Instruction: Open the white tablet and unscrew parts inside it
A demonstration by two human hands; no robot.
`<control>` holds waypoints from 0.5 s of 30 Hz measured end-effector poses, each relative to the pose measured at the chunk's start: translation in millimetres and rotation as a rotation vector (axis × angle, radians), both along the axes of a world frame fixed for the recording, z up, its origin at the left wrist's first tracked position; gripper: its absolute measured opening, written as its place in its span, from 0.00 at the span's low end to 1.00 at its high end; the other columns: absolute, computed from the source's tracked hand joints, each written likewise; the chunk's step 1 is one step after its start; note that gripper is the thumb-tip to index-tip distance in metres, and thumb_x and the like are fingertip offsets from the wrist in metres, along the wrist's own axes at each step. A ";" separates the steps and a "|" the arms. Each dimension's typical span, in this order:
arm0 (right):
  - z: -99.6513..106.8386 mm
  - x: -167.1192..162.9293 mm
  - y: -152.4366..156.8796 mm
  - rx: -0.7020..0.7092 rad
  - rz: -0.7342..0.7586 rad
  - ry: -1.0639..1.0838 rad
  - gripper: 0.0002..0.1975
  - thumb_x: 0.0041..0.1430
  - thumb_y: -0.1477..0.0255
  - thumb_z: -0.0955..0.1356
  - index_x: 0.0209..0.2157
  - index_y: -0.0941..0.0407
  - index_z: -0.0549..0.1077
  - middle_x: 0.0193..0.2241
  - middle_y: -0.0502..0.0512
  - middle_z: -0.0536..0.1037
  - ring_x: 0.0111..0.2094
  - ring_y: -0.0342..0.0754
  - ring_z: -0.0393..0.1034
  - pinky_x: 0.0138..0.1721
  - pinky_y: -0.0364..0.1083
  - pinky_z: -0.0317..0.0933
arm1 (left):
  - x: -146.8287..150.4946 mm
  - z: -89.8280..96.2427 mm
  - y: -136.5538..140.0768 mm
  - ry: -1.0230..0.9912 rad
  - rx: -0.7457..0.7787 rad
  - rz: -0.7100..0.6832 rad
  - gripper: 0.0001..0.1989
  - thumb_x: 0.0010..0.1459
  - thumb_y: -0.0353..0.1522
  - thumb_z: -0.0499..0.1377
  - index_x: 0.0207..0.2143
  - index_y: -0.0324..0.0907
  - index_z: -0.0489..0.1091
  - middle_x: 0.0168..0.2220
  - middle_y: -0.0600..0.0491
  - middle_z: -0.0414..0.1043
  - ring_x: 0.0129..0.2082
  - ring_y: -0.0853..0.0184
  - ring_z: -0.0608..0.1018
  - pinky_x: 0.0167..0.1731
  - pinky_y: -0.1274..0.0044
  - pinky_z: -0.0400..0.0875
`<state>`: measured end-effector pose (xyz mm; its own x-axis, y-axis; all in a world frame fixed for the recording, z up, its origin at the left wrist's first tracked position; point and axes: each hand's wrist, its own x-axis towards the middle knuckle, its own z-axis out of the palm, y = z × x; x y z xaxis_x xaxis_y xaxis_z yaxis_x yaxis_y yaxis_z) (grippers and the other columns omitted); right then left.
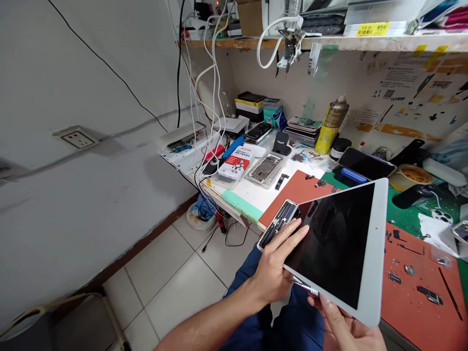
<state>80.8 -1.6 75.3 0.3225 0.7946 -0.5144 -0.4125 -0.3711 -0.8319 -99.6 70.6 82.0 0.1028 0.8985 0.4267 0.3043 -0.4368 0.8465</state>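
In the head view, a large rectangular tablet with a white frame and glossy black screen [331,248] is tilted up over the near edge of the white-topped table [263,194], partly above the person's blue-clad lap. The left hand [274,265] is partly closed around the tablet's left side, with 2 fingers laid over the screen's edge. The right hand [347,329] is closed around its bottom edge, near the lower right corner. A slim silver metal tool [307,286] lies just below that bottom edge, its end by the right fingertips; I cannot tell which hand grips it.

A small opened phone body with black internals [280,223] sits at the table's near edge, beside the left fingers; whether they touch it is unclear. Farther toward the table's left end are a clear plastic tray with a phone housing [266,169] and a white box with red print [236,162]. A yellow spray can [331,126] stands by the back edge. Small parts lie on a flat orange-red mat [413,312] along the table's right side.
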 end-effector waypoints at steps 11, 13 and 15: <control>-7.5 13.0 2.0 -0.086 -0.004 0.072 0.48 0.41 0.64 0.86 0.61 0.63 0.70 0.46 0.69 0.86 0.43 0.59 0.85 0.46 0.44 0.79 | 0.4 1.1 0.4 0.001 -0.002 0.009 0.30 0.73 0.36 0.58 0.74 0.56 0.59 0.76 0.49 0.58 0.74 0.54 0.65 0.73 0.61 0.63; -7.1 13.3 2.6 -0.099 -0.007 0.069 0.47 0.41 0.64 0.86 0.60 0.62 0.71 0.45 0.67 0.86 0.43 0.58 0.85 0.45 0.43 0.79 | 0.6 1.5 0.1 0.002 0.000 0.013 0.30 0.73 0.35 0.58 0.74 0.56 0.59 0.76 0.49 0.58 0.74 0.54 0.65 0.73 0.61 0.63; -8.9 15.7 4.2 -0.123 0.003 0.090 0.49 0.39 0.66 0.87 0.61 0.63 0.70 0.43 0.68 0.87 0.41 0.59 0.85 0.44 0.44 0.79 | 0.4 1.7 0.2 0.004 0.002 0.011 0.30 0.73 0.35 0.58 0.75 0.56 0.59 0.76 0.49 0.58 0.74 0.54 0.65 0.73 0.61 0.63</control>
<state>96.5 2.5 66.4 0.2684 0.7243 -0.6351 -0.4826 -0.4695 -0.7394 -99.3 70.8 83.8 0.0943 0.8986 0.4285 0.3127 -0.4353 0.8442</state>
